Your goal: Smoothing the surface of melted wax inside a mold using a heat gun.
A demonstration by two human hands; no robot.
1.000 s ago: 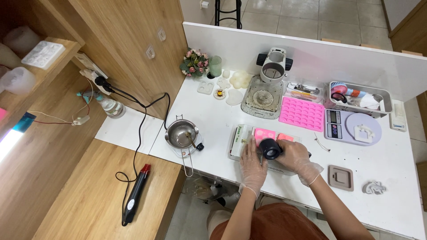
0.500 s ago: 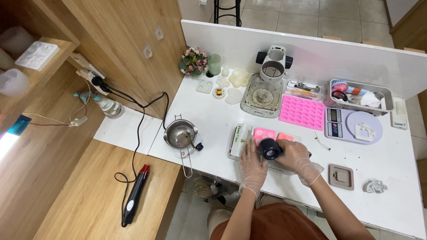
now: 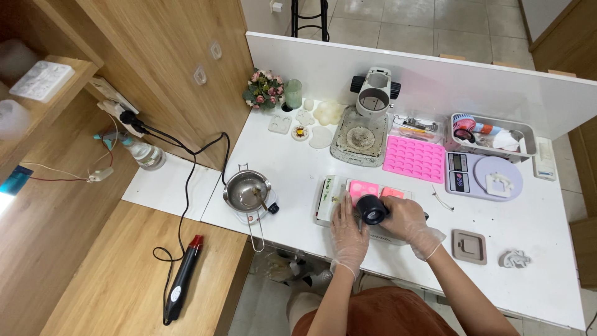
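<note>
My right hand, in a clear glove, grips a small black cup tilted over a pink mould that lies in a shallow tray on the white table. My gloved left hand rests flat on the tray's near edge, just left of the cup, fingers spread. What is inside the cup is hidden from me.
A metal melting pot stands left of the tray. Behind are a pink grid mould, a lilac scale, a grey bin and a magnifier stand. A brown square mould lies to the right. A heat gun lies on the wooden bench.
</note>
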